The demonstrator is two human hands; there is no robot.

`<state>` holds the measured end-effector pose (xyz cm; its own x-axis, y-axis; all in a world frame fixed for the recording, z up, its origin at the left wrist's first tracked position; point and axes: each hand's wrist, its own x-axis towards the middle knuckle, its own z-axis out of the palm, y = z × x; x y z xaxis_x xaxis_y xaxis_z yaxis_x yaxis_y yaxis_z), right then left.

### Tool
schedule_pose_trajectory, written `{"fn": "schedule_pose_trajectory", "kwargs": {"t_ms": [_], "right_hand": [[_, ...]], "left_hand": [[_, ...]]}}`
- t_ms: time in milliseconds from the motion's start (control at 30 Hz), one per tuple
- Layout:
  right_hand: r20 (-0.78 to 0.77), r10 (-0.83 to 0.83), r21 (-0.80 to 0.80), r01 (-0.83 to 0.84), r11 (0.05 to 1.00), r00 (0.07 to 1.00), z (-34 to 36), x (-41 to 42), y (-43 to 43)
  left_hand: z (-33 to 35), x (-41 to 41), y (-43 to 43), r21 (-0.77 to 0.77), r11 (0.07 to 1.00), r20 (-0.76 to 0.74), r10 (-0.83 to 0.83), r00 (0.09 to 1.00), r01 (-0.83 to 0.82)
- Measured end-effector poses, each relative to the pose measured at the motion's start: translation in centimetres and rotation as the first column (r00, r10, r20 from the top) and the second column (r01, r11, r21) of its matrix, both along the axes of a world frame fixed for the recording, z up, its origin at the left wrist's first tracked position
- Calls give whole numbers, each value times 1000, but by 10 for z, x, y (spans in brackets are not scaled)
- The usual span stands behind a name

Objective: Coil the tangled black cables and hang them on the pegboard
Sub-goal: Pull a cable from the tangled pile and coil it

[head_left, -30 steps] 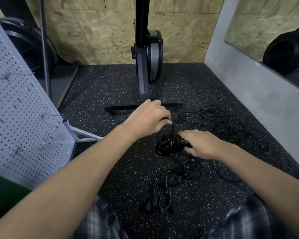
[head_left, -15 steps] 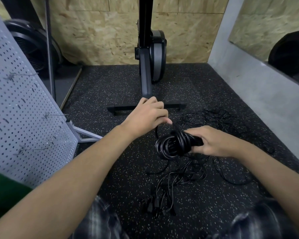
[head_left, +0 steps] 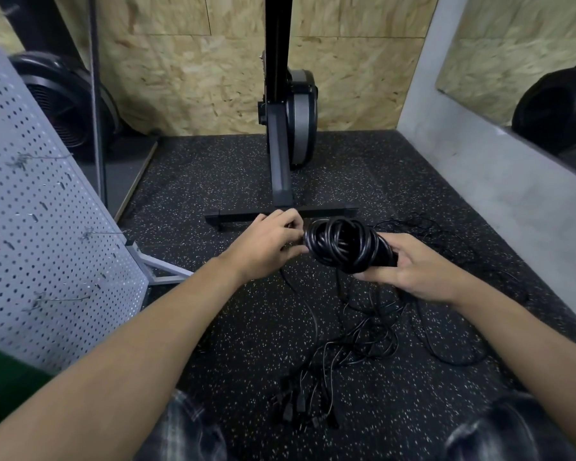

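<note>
Left of frame: white pegboard (head_left: 47, 227), its wire hooks (head_left: 103, 232) carrying no cable.

Centre: left hand (head_left: 266, 242), fingers curled, pinches a strand at the coil's left edge.

Coiled black cable (head_left: 343, 244) now sits higher off the floor than half a second ago.

Right hand (head_left: 416, 271) has turned palm-up under it, fingers wrapped round the bundle's right end.

Lower centre: tangled cables (head_left: 363, 344) and plugs (head_left: 300, 404) lie on the floor.

Judgement: first coil nearly wound and nothing hung yet.

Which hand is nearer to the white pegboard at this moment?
Left. The left hand lies between the pegboard and the cable coil, pinching its left edge; the right hand holds the coil from the side away from the pegboard.
</note>
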<state>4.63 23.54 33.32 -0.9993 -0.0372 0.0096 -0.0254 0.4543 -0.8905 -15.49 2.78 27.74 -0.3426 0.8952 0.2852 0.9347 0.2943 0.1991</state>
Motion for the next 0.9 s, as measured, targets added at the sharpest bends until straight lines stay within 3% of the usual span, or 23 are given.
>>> {"fn": "schedule_pose_trajectory", "kwargs": {"t_ms": [133, 233, 367, 500, 600, 733, 900], "right_hand": [[-76, -146, 9, 147, 989, 986, -7, -4, -3], [-122, -227, 19, 231, 973, 966, -14, -9, -7], [-142, -321, 42, 330, 943, 936, -18, -12, -6], [-117, -435, 81, 445, 892, 893, -26, -14, -2], [-140, -507, 159, 525, 836, 850, -26, -14, 2], [-142, -558, 328, 571, 752, 817, -28, -14, 8], [-122, -574, 691, 484, 537, 810, -34, -15, 19]], "left_hand": [[-8, 13, 10, -7, 1000, 127, 11, 992, -10], [-14, 25, 20, -77, 996, 20, 40, 999, -38], [-14, 33, 29, -43, 998, -157, 41, 987, -48], [-3, 48, 34, -150, 988, -186, 8, 982, -36], [4, 58, 36, -229, 972, -61, 34, 998, -48], [8, 68, 32, -287, 954, 313, 10, 950, 85], [15, 69, 36, -150, 987, 416, 4, 909, 65]]}}
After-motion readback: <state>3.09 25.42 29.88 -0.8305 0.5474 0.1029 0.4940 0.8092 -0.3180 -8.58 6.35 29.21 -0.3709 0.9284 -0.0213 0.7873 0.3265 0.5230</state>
